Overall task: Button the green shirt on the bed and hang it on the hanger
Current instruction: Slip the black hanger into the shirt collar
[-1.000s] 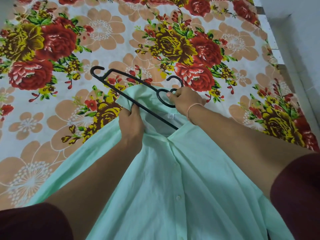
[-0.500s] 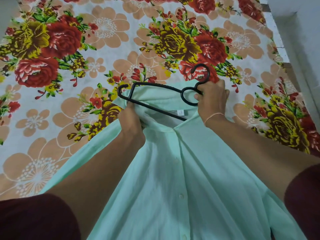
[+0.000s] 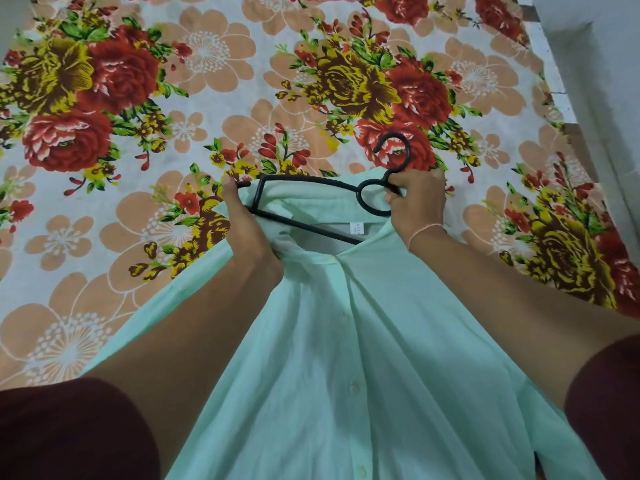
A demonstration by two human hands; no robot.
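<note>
Floral bed [image 3: 207,81], grey wall [image 3: 606,64] on the right. Our left hand [image 3: 249,230] grips the shirt [image 3: 346,341] collar on the bed, our right hand [image 3: 419,199] grips the hanger [image 3: 311,183] neck. The hanger sits deeper in the collar than before.

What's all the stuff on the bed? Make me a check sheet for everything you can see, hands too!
Surface: bed with a flowery sheet.
Job's things: green shirt lies on it, front buttons look done up; black hanger at the collar, its lower bar running into the neck opening.
Clutter: nothing seen.
Hands: left hand grips the collar by the hanger's end; right hand grips the hanger below its hook.
Cables: nothing seen.
Surroundings: plain grey area past the bed's right edge.
</note>
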